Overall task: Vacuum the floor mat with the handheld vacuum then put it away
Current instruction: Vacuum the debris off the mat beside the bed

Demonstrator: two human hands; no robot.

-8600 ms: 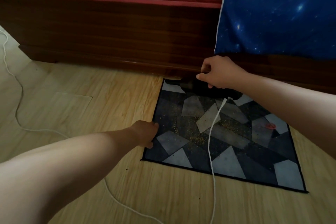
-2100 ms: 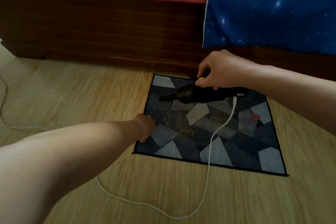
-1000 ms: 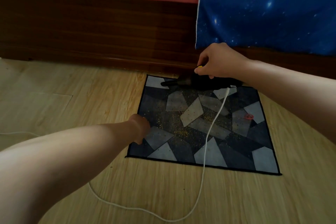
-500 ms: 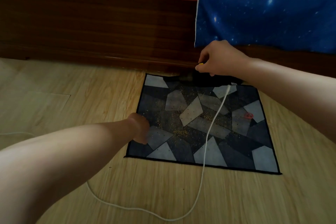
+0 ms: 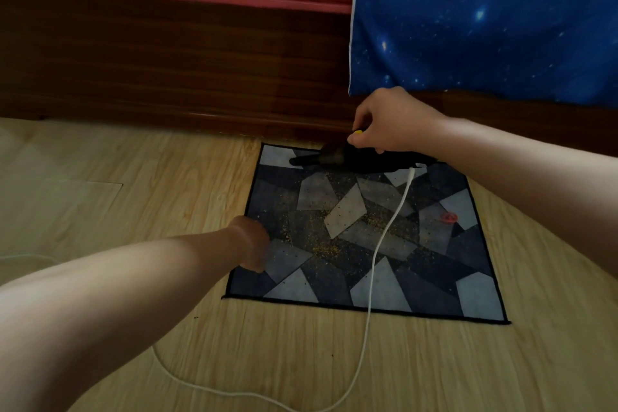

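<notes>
Black plastic handheld vacuum point(image 5: 337, 158) sits at the far edge of the square grey-and-navy patchwork floor mat point(image 5: 421, 284), nozzle pointing left, with the right hand point(image 5: 389, 125) clasped around it from above. The left hand point(image 5: 252, 244) rests at the mat's left edge, but its fingers are hidden, so I cannot tell its grip. A thin white cord point(image 5: 384, 237) trails toward the near side across scattered yellow crumbs point(image 5: 322, 247).

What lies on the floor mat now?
Yellow crumbs, a small red object, a white cord and the vacuum, gripped by the right hand. The left hand rests on the mat edge. Anything under the vacuum is hidden.
</notes>
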